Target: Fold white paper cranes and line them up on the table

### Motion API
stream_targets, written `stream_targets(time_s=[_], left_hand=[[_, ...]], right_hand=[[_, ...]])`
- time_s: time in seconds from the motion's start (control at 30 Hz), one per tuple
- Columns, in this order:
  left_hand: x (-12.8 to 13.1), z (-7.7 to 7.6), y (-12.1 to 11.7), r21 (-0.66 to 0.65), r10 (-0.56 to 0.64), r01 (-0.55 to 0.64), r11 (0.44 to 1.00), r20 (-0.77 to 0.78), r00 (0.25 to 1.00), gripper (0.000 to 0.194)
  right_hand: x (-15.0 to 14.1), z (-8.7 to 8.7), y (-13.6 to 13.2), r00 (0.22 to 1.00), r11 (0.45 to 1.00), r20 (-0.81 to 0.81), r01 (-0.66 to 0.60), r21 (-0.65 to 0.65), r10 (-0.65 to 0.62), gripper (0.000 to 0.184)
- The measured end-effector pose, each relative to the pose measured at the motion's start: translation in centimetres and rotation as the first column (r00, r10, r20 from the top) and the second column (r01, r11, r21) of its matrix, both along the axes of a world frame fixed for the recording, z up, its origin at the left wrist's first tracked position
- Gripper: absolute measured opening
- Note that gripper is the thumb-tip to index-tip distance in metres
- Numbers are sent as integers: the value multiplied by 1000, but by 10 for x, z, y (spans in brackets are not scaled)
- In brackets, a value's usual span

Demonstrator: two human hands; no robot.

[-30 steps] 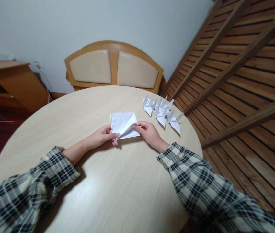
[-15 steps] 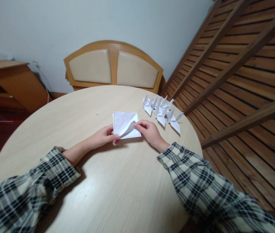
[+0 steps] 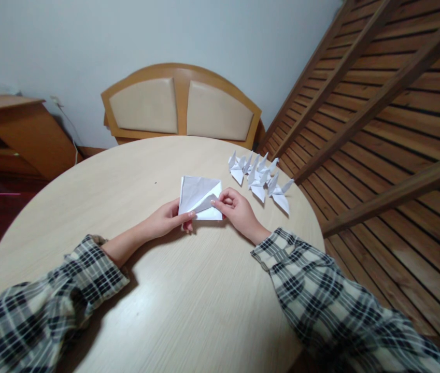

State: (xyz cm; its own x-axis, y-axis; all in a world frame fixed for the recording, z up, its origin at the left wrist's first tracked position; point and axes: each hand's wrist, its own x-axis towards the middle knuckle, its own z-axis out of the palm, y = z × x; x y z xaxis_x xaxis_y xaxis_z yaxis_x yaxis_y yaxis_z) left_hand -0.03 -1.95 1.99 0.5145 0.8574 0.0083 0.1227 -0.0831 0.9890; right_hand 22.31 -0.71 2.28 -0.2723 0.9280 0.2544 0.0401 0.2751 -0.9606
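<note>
A white square of folded paper [image 3: 198, 190] is held between both hands, just above the table, with a diagonal flap turned over across its lower right half. My left hand [image 3: 167, 217] grips its lower left corner, thumb on top and fingers underneath. At the right edge, my right hand [image 3: 239, 210] pinches the flap between thumb and forefinger; its other fingers are curled and partly hidden. Several white origami cranes [image 3: 257, 185] stand in a cluster beyond my right hand, apart from it.
The round, pale wooden table [image 3: 188, 300] lies under both arms. Behind it is a wooden headboard [image 3: 183, 98] with two cream panels. A slatted wooden partition [image 3: 383, 103] rises close on the right. To the left stands a brown desk [image 3: 21, 129].
The paper has tilted and shifted slightly left, and its flap lies flatter along the diagonal. My right fingers have moved a little. The cranes have stayed in place.
</note>
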Motion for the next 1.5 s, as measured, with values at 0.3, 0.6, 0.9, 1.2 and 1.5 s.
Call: stream_targets(time_s=[0.3,0.6,0.9,1.2,1.5], left_hand=[[2,6,-1,39,-20,20,999,11,1000,32],[2,7,-1,45,-33,33,998,0,999,33],[2,4,0,24,-40,39,999,42,998,34],[1,3,1,-19,-22,23,1000,60,998,32],[4,5,-4,25,11,-11,1000,6,1000,33]], right_hand=[[0,-3,1,1000,1000,26,12,20,-12,29],[0,-6,4,1000,1000,-5,20,9,-20,31],[-1,-7,4,999,999,-48,14,-30,-15,32],[-3,-6,3,989,987,-143,26,-156,-49,51],[-8,-2,-8,984,961,12,-171,-217,177,32]])
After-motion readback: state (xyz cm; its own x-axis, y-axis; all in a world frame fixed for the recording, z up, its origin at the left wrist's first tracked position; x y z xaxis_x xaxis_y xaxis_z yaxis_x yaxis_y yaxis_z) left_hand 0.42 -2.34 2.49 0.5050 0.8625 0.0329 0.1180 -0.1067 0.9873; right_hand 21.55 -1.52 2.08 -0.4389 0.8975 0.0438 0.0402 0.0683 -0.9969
